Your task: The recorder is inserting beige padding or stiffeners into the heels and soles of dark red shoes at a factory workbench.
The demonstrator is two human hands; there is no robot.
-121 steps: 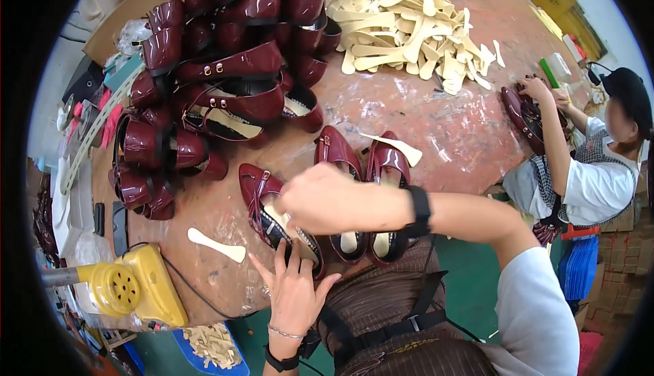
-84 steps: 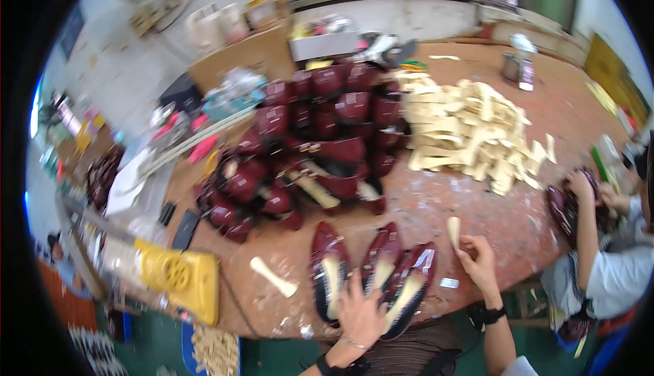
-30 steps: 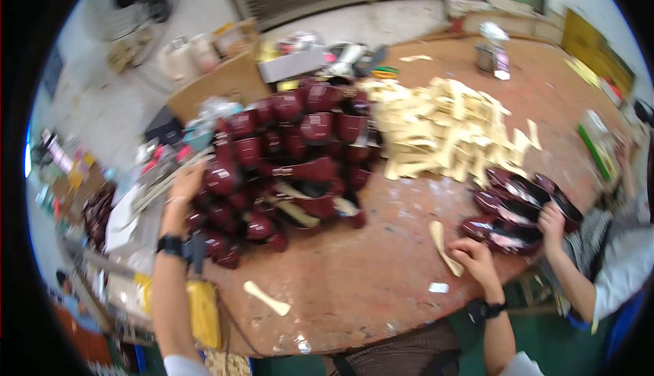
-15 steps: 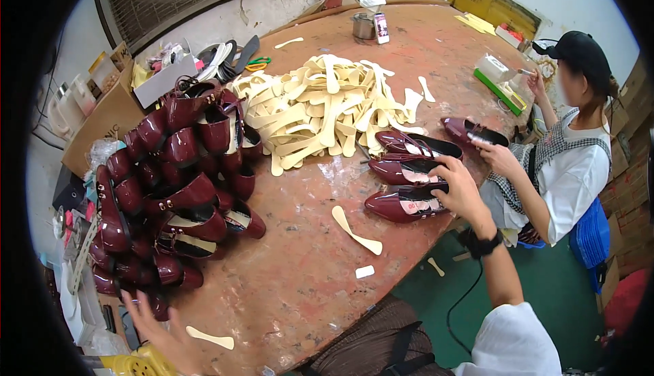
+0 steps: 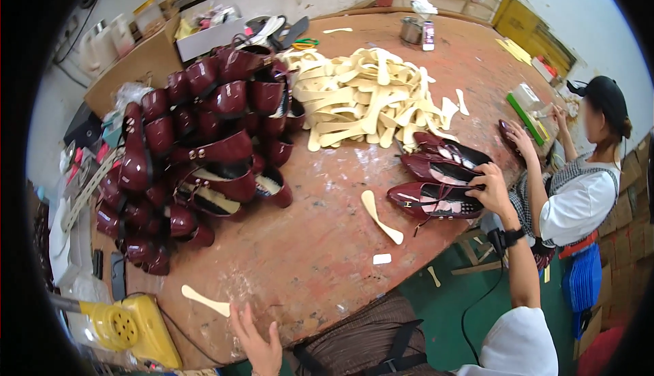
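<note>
Three burgundy patent shoes lie side by side at the right edge of the table. My right hand (image 5: 492, 191) has its fingers curled on the heel end of the nearest shoe (image 5: 436, 201), which has thin straps and a small gold ornament. Just behind it rest the middle shoe (image 5: 436, 168) and the far shoe (image 5: 455, 148). My left hand (image 5: 256, 340) is open low over the front edge, fingers spread. Its fingertips are beside a cream, bone-shaped insert (image 5: 206, 300); whether they touch it I cannot tell.
A tall stack of burgundy shoes (image 5: 218, 146) stands left, beside a big heap of cream inserts (image 5: 375, 100). A single insert (image 5: 381, 217) and a white tag (image 5: 382, 259) lie mid-table. At right a co-worker (image 5: 579, 171) handles a shoe. A yellow machine (image 5: 139, 328) sits lower left.
My left hand has moved from beside the shoe stack to the loose insert. My right hand stays at the shoe heels. The co-worker's shoe is farther off, and the whole view has shifted.
</note>
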